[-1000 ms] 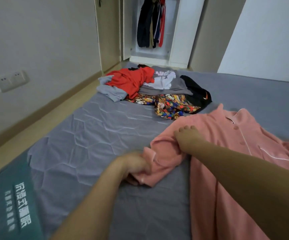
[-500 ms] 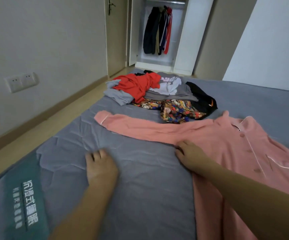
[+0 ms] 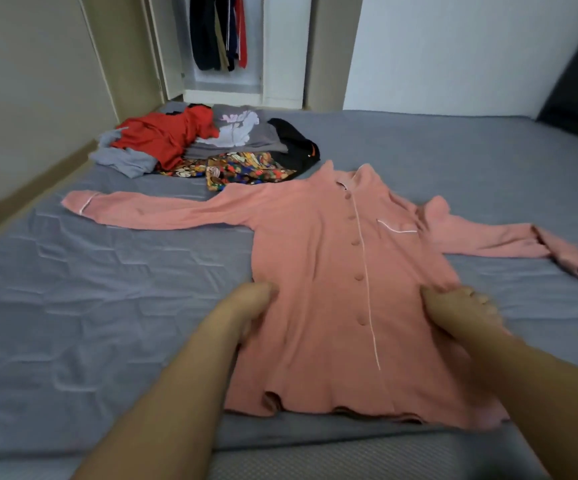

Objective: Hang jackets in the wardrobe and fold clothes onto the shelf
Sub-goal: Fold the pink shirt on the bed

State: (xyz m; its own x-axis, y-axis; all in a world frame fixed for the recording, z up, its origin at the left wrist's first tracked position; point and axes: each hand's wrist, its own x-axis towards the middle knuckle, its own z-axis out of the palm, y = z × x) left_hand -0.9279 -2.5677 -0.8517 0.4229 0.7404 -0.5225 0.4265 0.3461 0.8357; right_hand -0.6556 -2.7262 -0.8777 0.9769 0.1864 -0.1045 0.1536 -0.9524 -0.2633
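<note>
A pink pyjama shirt (image 3: 318,271) lies spread button-side up on the bed (image 3: 72,289), the left hand (image 3: 249,303) and right hand (image 3: 460,310) resting on its two side edges, their grip too blurred to tell.

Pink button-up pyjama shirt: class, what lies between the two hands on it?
In the head view, its buttoned front panel lies between the left hand and right hand.

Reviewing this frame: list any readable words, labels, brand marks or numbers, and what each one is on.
None can be read in this frame.
Grey shirt in the pile: a pale printed graphic, no legible letters.
Black garment: a small orange mark, too small to tell if it is a logo.
Patterned garment: a busy colourful print, no legible text.
Pink pyjama shirt: white piping and buttons only, no lettering.
</note>
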